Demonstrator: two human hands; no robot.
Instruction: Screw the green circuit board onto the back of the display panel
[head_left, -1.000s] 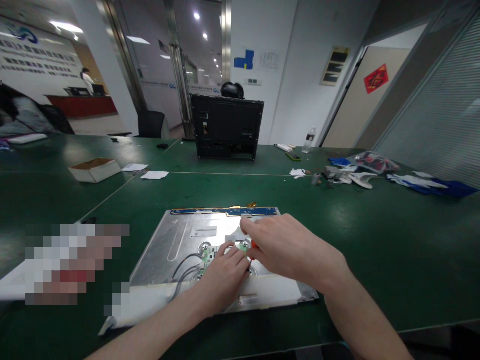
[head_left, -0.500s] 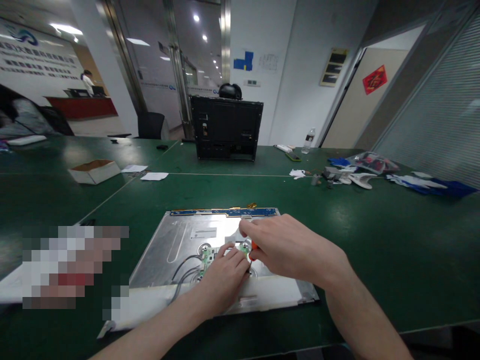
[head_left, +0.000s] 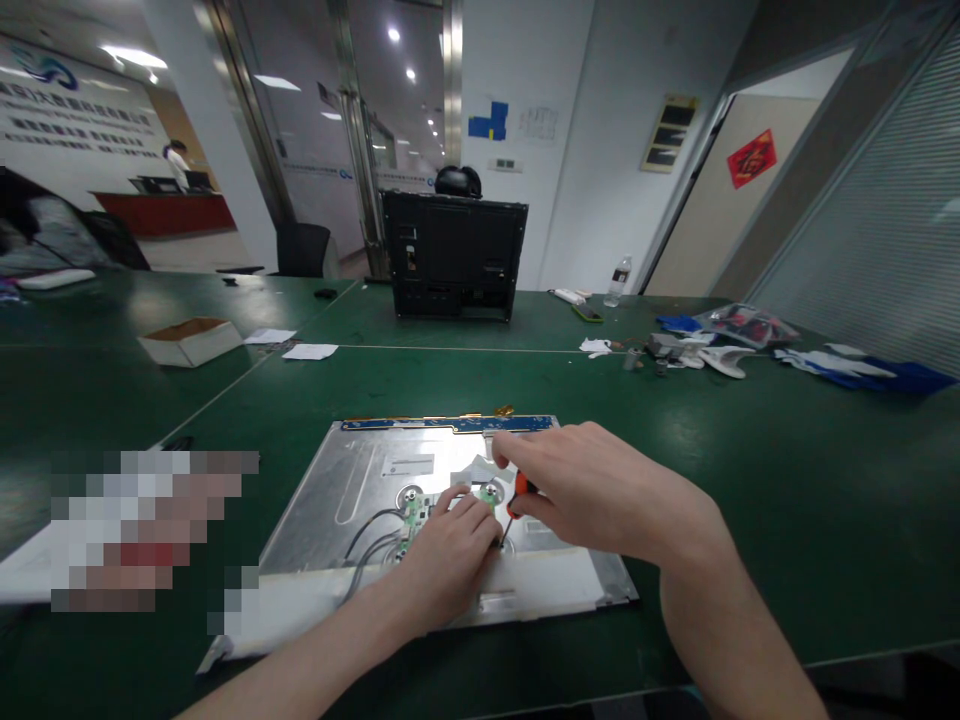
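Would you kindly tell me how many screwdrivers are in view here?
1: the orange screwdriver in the right hand, pointing down beside the left hand, over the metal panel. Others may be hidden.

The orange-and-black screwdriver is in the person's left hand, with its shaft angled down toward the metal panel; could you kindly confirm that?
Not quite: the head view shows the orange-and-black screwdriver in the right hand, not the left hand. Its shaft is indeed angled down toward the metal panel.
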